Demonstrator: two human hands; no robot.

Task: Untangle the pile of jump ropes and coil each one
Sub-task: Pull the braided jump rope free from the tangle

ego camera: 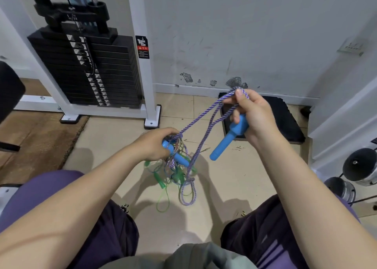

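My right hand (pixel 254 113) is raised and grips one blue handle (pixel 228 141) of a purple-and-white braided rope (pixel 201 121), pinching a loop of that rope between thumb and forefinger. My left hand (pixel 152 144) is lower and grips the rope's other blue handle (pixel 177 156) together with a bunch of tangled cords. Below hangs the tangle (pixel 177 172): thin green rope with green handles (pixel 160 182), more braided loops, and thin multicoloured strands reaching down to the tiled floor.
A weight-stack machine (pixel 91 68) with a white frame stands at the back left. A black mat (pixel 285 121) lies by the wall behind my right hand. Dumbbells (pixel 359 166) sit at the right. My knees flank the tangle.
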